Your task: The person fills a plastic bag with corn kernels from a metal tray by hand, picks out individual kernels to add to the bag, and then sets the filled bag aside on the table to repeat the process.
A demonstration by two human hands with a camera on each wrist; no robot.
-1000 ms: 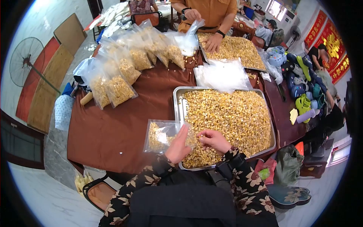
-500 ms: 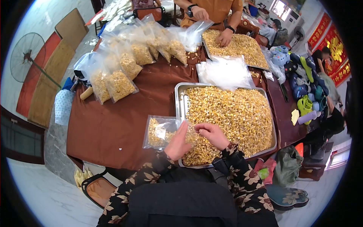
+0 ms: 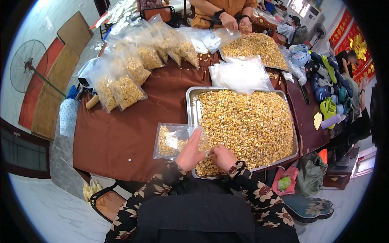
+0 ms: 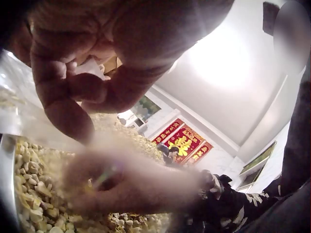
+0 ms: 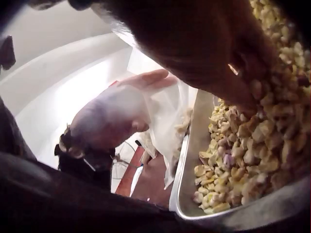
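A clear plastic bag (image 3: 173,137) with some corn kernels inside lies over the left rim of a metal tray (image 3: 189,106). My left hand (image 3: 189,154) holds it near its mouth, index finger extended along it; in the left wrist view, curled fingers (image 4: 68,92) pinch whitish plastic. Loose corn kernels (image 3: 247,125) heap the tray. At the tray's near left, just right of the bag, my right hand (image 3: 223,158) dips with curled fingers into the kernels. The right wrist view shows its fingertips (image 5: 245,104) down among kernels (image 5: 238,145), partly hidden in shadow.
Several filled bags (image 3: 129,92) stand at the back left of the brown tablecloth (image 3: 121,141). A stack of clear bags (image 3: 241,75) overlaps the tray's far rim. Across the table, a person in orange (image 3: 227,16) works at a second kernel tray (image 3: 259,50). Clogs (image 3: 327,107) sit at right.
My right hand lifts slightly, then drops down and left onto the kernels near the bag. The left hand keeps its hold. The person opposite brings both hands together above their tray.
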